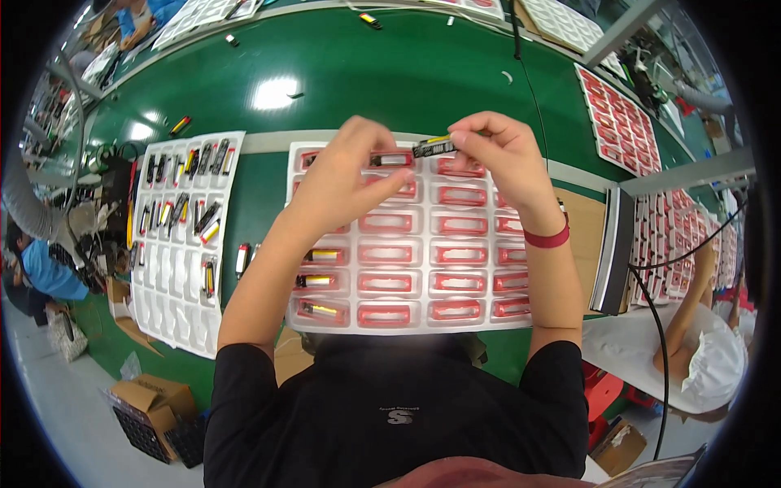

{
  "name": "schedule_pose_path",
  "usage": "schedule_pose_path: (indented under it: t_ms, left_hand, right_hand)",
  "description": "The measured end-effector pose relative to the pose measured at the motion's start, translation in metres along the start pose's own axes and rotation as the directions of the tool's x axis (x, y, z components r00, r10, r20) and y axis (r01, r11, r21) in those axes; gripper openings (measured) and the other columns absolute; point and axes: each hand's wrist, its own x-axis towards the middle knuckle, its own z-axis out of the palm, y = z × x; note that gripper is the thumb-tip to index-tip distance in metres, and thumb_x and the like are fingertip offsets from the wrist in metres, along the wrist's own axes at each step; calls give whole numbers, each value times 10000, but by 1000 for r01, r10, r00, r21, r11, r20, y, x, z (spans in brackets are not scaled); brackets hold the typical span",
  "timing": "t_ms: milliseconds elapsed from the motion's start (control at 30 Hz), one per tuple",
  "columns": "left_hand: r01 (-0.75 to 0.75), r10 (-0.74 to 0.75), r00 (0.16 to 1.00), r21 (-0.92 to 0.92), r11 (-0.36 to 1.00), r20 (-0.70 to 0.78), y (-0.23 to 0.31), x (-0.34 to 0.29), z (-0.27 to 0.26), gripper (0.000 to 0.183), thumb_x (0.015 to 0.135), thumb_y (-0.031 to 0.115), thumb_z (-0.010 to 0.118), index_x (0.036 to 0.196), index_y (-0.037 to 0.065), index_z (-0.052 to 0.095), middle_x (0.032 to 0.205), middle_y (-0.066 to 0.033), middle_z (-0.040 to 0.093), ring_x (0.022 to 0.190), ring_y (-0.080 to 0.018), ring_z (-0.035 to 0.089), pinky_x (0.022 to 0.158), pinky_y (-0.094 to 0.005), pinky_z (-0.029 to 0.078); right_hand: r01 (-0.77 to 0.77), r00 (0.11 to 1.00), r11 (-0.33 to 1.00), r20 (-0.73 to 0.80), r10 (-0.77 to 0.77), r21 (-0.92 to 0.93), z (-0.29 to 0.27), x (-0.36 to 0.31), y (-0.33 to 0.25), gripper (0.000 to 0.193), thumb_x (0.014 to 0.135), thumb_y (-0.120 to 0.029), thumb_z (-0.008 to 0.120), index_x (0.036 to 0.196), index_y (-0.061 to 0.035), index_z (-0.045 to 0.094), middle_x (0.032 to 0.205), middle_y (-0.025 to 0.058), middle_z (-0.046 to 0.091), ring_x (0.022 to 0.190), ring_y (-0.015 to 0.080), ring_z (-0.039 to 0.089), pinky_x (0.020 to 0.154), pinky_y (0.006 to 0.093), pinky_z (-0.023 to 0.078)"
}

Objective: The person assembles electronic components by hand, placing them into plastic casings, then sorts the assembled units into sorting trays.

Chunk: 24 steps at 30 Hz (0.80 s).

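A white plastic tray (425,248) with rows of pockets lies before me, most pockets holding a red rectangular frame (385,254). My right hand (504,159) is over the tray's far edge, thumb and fingers pinched on the end of a small black-and-yellow battery-like module (434,147). My left hand (346,175) hovers over the far left pockets, slightly blurred. Its thumb and fingers are apart, with nothing seen between them. Close to its fingers, a dark module (392,159) sits in a red frame. Several left-column frames also contain modules, such as a yellow-and-black one (324,255).
On the left stands a white tray (173,281) partly filled with loose modules. The green table (342,73) stretches beyond, with a few stray modules. More filled trays (622,122) lie at the right, near a grey metal post (691,175). Another person's arm (691,297) is at far right.
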Motion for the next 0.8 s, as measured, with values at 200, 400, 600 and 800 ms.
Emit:
schedule_pose_path:
  t_ms: [200, 400, 600, 800]
  left_hand:
    - [-191, 3, 907, 404, 895, 421, -34, -7, 30, 189, 866, 144, 702, 1033, 57, 688, 1048, -128, 663, 904, -341, 682, 786, -431, 544]
    - [-43, -108, 904, 338, 940, 414, -22, 1, 25, 279, 879, 99, 660, 1156, 74, 677, 1054, -135, 675, 923, -356, 680, 786, -438, 547]
    - [-195, 46, 943, 436, 878, 329, -32, -8, 28, 240, 915, 97, 655, 1154, 78, 665, 1099, -104, 678, 827, -268, 693, 717, -385, 545]
    - [248, -125, 965, -653, 716, 229, -26, -2, -2, 392, 986, 51, 532, 1359, 107, 426, 1227, -132, 642, 764, -170, 614, 711, -301, 508]
  right_hand:
    - [-14, 999, 999, -42, 16, 45, -18, 0, -2, 157, 933, -63, 700, 1067, 19, 695, 946, 62, 715, 765, 123, 695, 707, 243, 567]
    - [90, 996, 993, -19, -89, 71, -17, -2, 1, 105, 924, -8, 673, 1026, 14, 688, 1041, 72, 695, 859, 94, 674, 749, 228, 544]
    - [94, 996, 995, 5, -94, 21, -6, -8, -5, 151, 892, 82, 667, 1035, 34, 678, 1150, 100, 659, 933, 104, 658, 829, 244, 549]
    - [313, 950, 950, -8, -313, 12, 8, -13, 0, 204, 881, 111, 656, 1068, 34, 688, 1126, 86, 648, 980, 120, 643, 815, 254, 544]
